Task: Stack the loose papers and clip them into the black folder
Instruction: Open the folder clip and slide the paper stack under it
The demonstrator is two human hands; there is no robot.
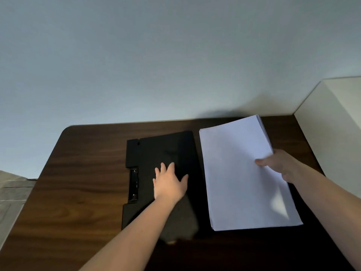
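Observation:
A black folder [156,149] lies open and flat on the dark wooden table [78,173], with its metal clip [134,185] along the left edge. My left hand [169,182] rests flat on the folder's left panel, fingers spread. A squared stack of white papers [240,177] sits over the folder's right side. My right hand [279,163] pinches the stack's right edge, thumb on top, and that edge is lifted a little off the surface.
A pale wall [175,55] stands right behind the table's far edge. A white box-like block [336,137] borders the table at the right. Tiled floor [11,192] shows past the left edge.

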